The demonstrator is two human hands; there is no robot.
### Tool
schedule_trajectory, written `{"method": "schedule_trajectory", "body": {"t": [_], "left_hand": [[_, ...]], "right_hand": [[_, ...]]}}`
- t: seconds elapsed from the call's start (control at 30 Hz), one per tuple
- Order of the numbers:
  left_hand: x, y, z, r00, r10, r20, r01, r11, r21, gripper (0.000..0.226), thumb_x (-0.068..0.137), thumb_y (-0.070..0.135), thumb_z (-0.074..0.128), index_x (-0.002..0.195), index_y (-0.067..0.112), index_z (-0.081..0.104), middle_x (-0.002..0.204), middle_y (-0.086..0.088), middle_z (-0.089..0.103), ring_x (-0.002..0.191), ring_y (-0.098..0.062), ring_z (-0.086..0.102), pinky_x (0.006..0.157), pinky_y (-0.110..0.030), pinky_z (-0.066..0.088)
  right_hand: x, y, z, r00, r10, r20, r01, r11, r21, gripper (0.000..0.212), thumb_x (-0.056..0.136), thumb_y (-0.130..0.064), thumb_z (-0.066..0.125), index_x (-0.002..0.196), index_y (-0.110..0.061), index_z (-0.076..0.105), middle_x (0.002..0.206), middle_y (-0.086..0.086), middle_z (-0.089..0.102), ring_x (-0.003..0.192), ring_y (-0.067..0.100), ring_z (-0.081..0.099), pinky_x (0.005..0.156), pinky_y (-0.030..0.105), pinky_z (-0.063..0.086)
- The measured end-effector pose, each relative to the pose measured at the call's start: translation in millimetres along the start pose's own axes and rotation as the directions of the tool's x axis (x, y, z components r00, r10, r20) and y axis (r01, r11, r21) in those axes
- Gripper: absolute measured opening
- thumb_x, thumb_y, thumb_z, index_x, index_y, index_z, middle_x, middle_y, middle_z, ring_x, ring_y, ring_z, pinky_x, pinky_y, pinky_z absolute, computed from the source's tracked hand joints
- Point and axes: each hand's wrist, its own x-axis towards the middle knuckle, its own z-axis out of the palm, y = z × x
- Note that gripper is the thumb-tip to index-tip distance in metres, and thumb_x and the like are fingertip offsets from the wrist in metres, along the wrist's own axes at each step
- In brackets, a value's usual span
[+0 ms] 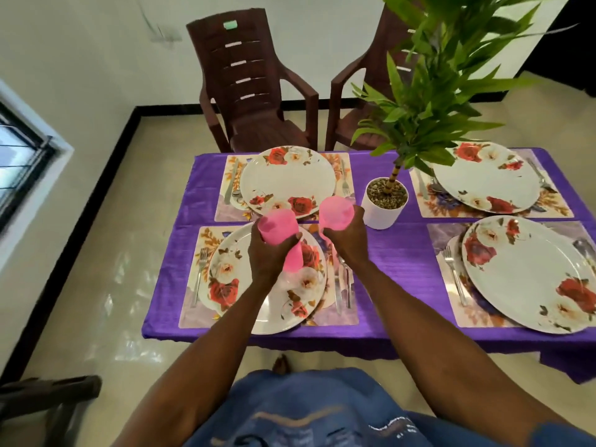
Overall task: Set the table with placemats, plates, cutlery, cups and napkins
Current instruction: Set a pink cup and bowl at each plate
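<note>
Both hands grasp pink plastic cups, left hand a nested stack, right hand one (apparently pulled free for placing).

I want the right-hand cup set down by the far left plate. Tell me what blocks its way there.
Nothing visible does. The right hand holds a pink cup just above the cloth between the far left plate and the plant pot. The pot stands close on its right, so it should go down left of that.
</note>
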Motion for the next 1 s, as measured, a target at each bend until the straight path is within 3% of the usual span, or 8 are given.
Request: {"method": "schedule_trajectory", "body": {"t": [0.1,0.17,0.53,0.77,0.9,1.0], "left_hand": [[-4.2,-6.0,-10.1,1.000,-0.011,0.014,0.010,0.998,0.055,0.096,0.054,0.056,0.087,0.135,0.028,0.045,0.129,0.004,0.056,0.114,-0.018,0.054,0.097,-0.039,0.051],[-4.3,-6.9,-14.6,0.999,-0.028,0.020,0.026,0.996,0.083,0.099,0.054,0.056,0.087,0.138,0.025,0.043,0.133,0.002,0.055,0.115,-0.016,0.051,0.096,-0.035,0.048],[2.1,-5.8,-22.1,0.997,-0.060,0.057,0.054,0.992,0.115,0.105,0.052,0.058,0.082,0.141,0.022,0.040,0.136,-0.001,0.053,0.120,-0.021,0.051,0.097,-0.040,0.050],[2.6,-11.9,-19.7,0.994,-0.054,0.098,0.043,0.993,0.111,0.099,0.059,0.050,0.088,0.141,0.023,0.040,0.133,0.001,0.054,0.117,-0.018,0.052,0.094,-0.034,0.049],[2.6,-17.9,-17.6,0.992,-0.057,0.112,0.044,0.993,0.111,0.100,0.058,0.053,0.089,0.140,0.025,0.039,0.132,0.003,0.054,0.117,-0.016,0.053,0.094,-0.033,0.050],[2.5,-20.5,-16.5,0.992,-0.060,0.116,0.047,0.993,0.113,0.104,0.053,0.061,0.086,0.140,0.028,0.038,0.132,0.005,0.055,0.117,-0.017,0.054,0.094,-0.035,0.052]], "right_hand": [[6.1,-1.3,10.9,1.000,-0.010,0.018,0.010,0.999,-0.041,0.085,0.062,-0.022,0.088,0.130,-0.011,0.038,0.128,0.014,0.054,0.116,0.035,0.054,0.086,0.046,0.053],[9.8,-3.0,15.9,0.999,-0.016,0.033,0.017,0.998,-0.055,0.083,0.064,-0.021,0.087,0.129,-0.011,0.037,0.128,0.013,0.054,0.115,0.035,0.054,0.085,0.040,0.052],[25.1,-1.7,23.2,0.989,-0.001,0.147,0.018,0.994,-0.109,0.085,0.070,-0.023,0.087,0.134,-0.010,0.033,0.133,0.013,0.052,0.120,0.034,0.052,0.081,0.031,0.043],[26.8,-6.4,24.4,0.981,0.009,0.195,0.016,0.992,-0.124,0.086,0.073,-0.025,0.085,0.138,-0.010,0.029,0.136,0.014,0.049,0.122,0.033,0.051,0.082,0.031,0.043],[26.2,-3.5,22.8,0.976,0.041,0.215,-0.009,0.989,-0.146,0.086,0.073,-0.025,0.085,0.137,-0.010,0.029,0.134,0.014,0.051,0.119,0.033,0.053,0.077,0.027,0.045],[22.7,-0.1,21.6,0.973,0.056,0.223,-0.024,0.989,-0.147,0.092,0.071,-0.027,0.087,0.139,-0.011,0.027,0.133,0.013,0.051,0.116,0.032,0.055,0.063,0.020,0.043]]}}
